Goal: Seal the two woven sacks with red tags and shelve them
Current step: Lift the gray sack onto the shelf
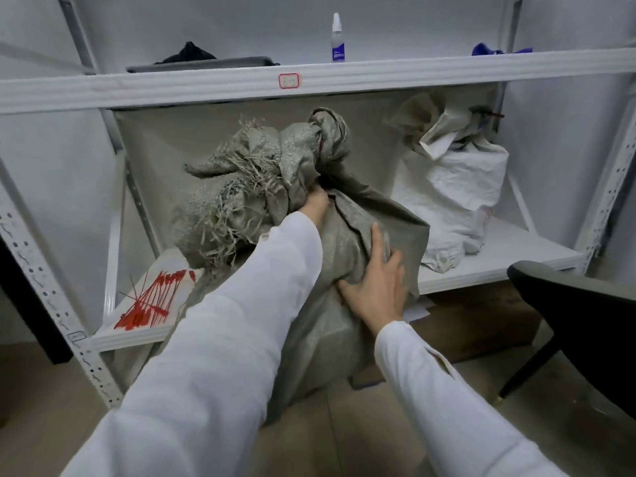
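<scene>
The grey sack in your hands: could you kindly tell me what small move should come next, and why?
Probably lift the grey sack onto the lower shelf. Its neck is bunched, the left hand grips there, the right hand holds its side, and its base hangs below the shelf edge.

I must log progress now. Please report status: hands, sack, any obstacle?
Left hand at grey sack neck, fingers hidden; right hand grips its side. Sack leans on lower shelf edge. Red tags lie on shelf beside it.
</scene>
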`<state>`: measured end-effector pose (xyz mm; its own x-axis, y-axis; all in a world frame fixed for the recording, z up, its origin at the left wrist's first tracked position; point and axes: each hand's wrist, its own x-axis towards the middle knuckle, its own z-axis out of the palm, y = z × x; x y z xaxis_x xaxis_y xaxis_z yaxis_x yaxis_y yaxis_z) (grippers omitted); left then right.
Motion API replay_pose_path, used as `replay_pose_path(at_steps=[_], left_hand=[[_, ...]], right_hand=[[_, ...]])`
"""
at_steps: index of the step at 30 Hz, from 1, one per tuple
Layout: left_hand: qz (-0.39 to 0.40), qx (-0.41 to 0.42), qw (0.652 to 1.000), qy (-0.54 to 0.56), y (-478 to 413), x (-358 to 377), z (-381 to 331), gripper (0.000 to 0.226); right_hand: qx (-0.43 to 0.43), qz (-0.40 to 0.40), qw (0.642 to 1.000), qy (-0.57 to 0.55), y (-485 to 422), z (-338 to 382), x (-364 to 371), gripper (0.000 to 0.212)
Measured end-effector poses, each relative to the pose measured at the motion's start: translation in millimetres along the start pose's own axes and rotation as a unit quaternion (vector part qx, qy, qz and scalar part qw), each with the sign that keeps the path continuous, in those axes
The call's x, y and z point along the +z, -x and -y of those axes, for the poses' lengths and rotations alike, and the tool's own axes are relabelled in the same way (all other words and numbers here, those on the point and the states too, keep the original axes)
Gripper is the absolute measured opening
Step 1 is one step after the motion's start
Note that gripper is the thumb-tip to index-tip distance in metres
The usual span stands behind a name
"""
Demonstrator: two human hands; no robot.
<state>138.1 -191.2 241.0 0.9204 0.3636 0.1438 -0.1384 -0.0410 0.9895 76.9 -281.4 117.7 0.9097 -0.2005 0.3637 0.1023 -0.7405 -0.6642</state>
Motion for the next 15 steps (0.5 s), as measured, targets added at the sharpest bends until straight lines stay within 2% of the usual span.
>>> replay_pose_path(at_steps=[2, 4, 7, 9, 11, 12, 13, 14, 15], left_hand=[[0.015, 0.032, 0.999, -0.01, -26, 7, 14, 0.057], [0.021, 0.06, 0.994, -0.093, -32, 11, 14, 0.071], [0.074, 0.137, 0.955, -0.251, -9, 8, -14, 0.057], [0.067, 0.263, 0.884, -0.381, -3, 0, -24, 0.043], [-0.011, 0.406, 0.761, -0.506, 0, -18, -31, 0.051], [-0.065, 0.448, 0.69, -0.565, 0, -27, -36, 0.059], [-0.102, 0.449, 0.64, -0.615, -1, -38, -40, 0.07], [-0.108, 0.401, 0.63, -0.656, -3, -48, -43, 0.083], [-0.094, 0.338, 0.652, -0.672, -10, -58, -44, 0.097]], right_hand=[[0.013, 0.001, 1.0, 0.027, -20, 6, 5, 0.106], [0.018, -0.008, 0.999, 0.042, -41, 17, 9, 0.1], [0.016, -0.011, 0.999, 0.048, -70, 31, 15, 0.093], [0.013, -0.015, 0.999, 0.047, -85, 38, 19, 0.086], [0.008, -0.02, 0.999, 0.041, -96, 44, 23, 0.081], [0.005, -0.022, 0.999, 0.039, -101, 46, 24, 0.08], [0.002, -0.022, 0.999, 0.038, -104, 49, 25, 0.079], [-0.001, -0.024, 0.999, 0.04, -107, 51, 26, 0.076], [-0.003, -0.028, 0.999, 0.042, -109, 51, 28, 0.073]])
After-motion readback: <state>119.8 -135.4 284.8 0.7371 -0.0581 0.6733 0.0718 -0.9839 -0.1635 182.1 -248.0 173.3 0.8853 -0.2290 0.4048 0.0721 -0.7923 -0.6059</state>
